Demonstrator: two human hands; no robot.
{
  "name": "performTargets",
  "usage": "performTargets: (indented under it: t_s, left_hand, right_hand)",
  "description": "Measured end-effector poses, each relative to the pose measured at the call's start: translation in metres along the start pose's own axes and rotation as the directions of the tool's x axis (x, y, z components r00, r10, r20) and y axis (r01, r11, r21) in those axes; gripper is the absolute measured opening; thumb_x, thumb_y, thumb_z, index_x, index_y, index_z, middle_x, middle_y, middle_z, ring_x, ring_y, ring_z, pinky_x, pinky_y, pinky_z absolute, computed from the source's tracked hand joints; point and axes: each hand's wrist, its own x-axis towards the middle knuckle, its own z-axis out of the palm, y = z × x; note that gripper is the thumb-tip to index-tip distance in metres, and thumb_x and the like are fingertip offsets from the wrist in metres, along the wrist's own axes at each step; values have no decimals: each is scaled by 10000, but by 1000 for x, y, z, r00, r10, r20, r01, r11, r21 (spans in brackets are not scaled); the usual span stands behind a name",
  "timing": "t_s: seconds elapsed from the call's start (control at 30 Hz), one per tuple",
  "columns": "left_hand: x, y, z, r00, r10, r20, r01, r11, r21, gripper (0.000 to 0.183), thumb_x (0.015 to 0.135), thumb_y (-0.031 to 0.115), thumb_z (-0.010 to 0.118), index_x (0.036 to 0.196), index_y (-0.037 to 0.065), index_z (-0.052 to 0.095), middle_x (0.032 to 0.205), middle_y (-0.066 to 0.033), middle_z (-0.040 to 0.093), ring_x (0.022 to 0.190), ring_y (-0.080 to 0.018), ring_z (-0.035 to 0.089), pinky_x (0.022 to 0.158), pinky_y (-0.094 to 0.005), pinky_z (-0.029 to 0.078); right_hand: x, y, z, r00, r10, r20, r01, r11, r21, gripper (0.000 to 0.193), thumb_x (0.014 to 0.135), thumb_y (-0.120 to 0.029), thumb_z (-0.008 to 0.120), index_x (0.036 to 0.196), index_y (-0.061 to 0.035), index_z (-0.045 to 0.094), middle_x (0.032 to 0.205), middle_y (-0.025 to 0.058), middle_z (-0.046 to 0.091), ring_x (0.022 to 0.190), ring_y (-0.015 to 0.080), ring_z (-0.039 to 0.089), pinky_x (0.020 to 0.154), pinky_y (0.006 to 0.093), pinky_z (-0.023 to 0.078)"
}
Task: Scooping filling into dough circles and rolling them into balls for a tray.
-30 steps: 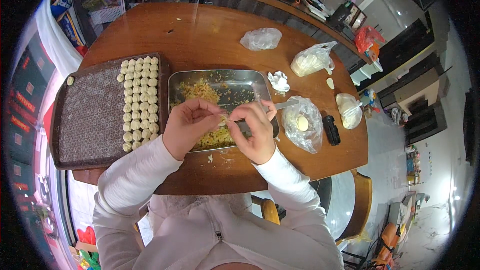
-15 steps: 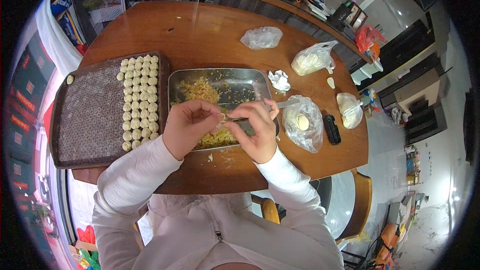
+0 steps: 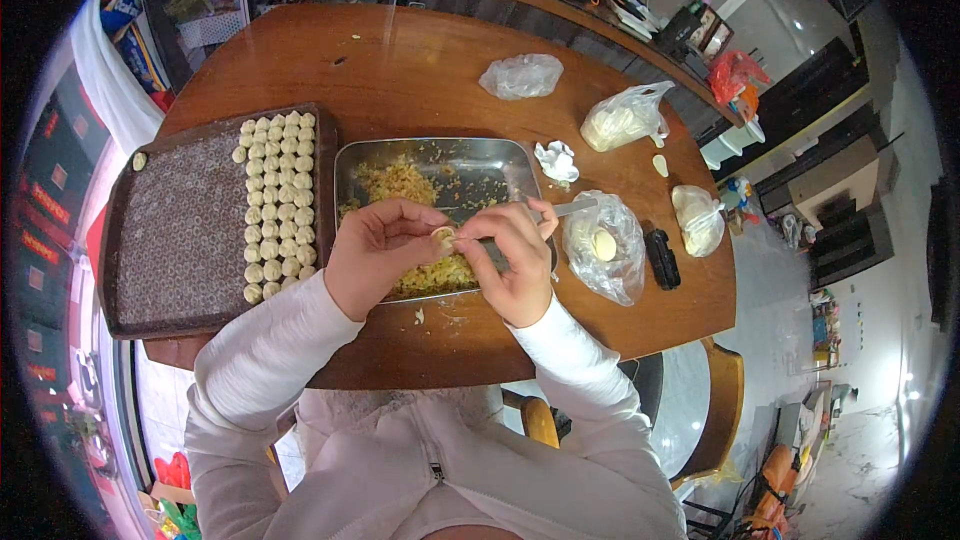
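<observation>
Over the metal tray (image 3: pixel 437 144) of chopped filling (image 3: pixel 400 180), my left hand (image 3: pixel 372 255) holds a small filled bun (image 3: pixel 444 236) between thumb and fingers. My right hand (image 3: pixel 515 265) pinches the dough rim of that bun with thumb and forefinger. A flat metal tool (image 3: pixel 574 207) is also kept in the right hand, its straight end sticking out to the right; its other end is hidden by the fingers. Rows of finished small pleated buns (image 3: pixel 272 210) stand along the right side of the dark baking tray (image 3: pixel 180 230), left of my hands.
On the right lie an open plastic bag (image 3: pixel 625 265) with a pale dough piece (image 3: pixel 604 245), a black object (image 3: pixel 662 260) and two tied bags, one nearer (image 3: pixel 698 220) and one farther (image 3: pixel 622 120). Crumpled tissue (image 3: pixel 556 161) and a clear bag (image 3: pixel 522 76) sit farther back on the wooden table (image 3: pixel 400 60).
The right fingertips have shifted slightly at the bun's rim, and the bun's opening shows more plainly. Both hands stay over the metal tray.
</observation>
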Motion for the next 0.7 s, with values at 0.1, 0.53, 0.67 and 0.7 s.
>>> performTargets:
  t_s: [0.1, 0.53, 0.67, 0.7]
  left_hand:
    - [1, -4, 1, 999, 38, -29, -39, 999, -7, 197, 824, 14, 713, 1010, 0, 648, 965, -69, 681, 879, -135, 638, 804, -276, 515]
    - [1, -2, -1, 1000, 0, 12, 0, 1000, -7, 154, 882, 28, 676, 1025, -19, 645, 891, -76, 685, 735, -94, 619, 670, -228, 512]
    - [0, -2, -1, 999, 25, 29, -25, 1000, -5, 161, 884, 33, 678, 1033, -23, 657, 899, -79, 689, 740, -93, 620, 679, -231, 518]
    - [0, -2, -1, 999, 21, 30, -21, 1000, -6, 167, 883, 35, 680, 1037, -25, 659, 903, -79, 690, 752, -96, 626, 689, -234, 521]
  right_hand:
    - [0, 0, 0, 1000, 4, 12, -4, 1000, -10, 135, 790, -77, 709, 891, -128, 634, 905, 9, 623, 878, 201, 594, 962, 423, 242]
    - [0, 1, -1, 998, 57, -25, -55, 995, 80, 176, 746, -131, 779, 890, -135, 678, 880, 4, 648, 872, 187, 609, 962, 402, 274]
    - [2, -1, -3, 998, 67, -13, -66, 994, 89, 171, 736, -136, 790, 878, -135, 695, 873, 3, 657, 873, 181, 614, 963, 399, 274]
    - [1, -1, -3, 998, 66, -17, -64, 994, 89, 164, 737, -133, 788, 873, -135, 695, 870, 4, 656, 873, 181, 614, 963, 397, 273]
